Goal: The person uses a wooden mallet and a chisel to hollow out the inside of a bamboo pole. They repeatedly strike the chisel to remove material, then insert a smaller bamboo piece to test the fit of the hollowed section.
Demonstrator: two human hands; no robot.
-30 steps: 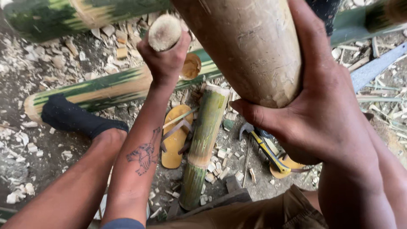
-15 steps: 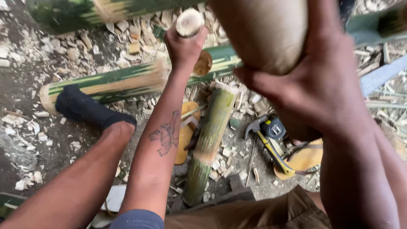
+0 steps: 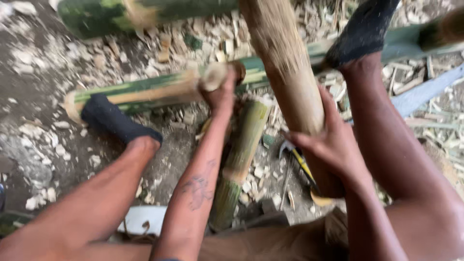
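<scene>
My left hand [image 3: 221, 94], on a tattooed forearm, is shut on the round end of a pale wooden handle [image 3: 214, 76]; what the handle belongs to is hidden. My right hand [image 3: 333, 145] grips the lower part of a thick peeled bamboo pole [image 3: 290, 72] that stands nearly upright between my legs. Below my left hand, a short green bamboo piece [image 3: 241, 154] lies on the ground. The picture is blurred by motion.
A split green bamboo length [image 3: 145, 92] lies across under my left foot in a black sock [image 3: 113, 118]. My right foot's black sock [image 3: 362, 29] is at top right. A yellow-handled tool [image 3: 300, 162] lies by the pole's base. Chips [image 3: 43, 145] litter the dirt.
My left hand has dropped with the handle from up near the pole's top toward the split bamboo. The pole now stands farther from the camera, my right hand lower on it.
</scene>
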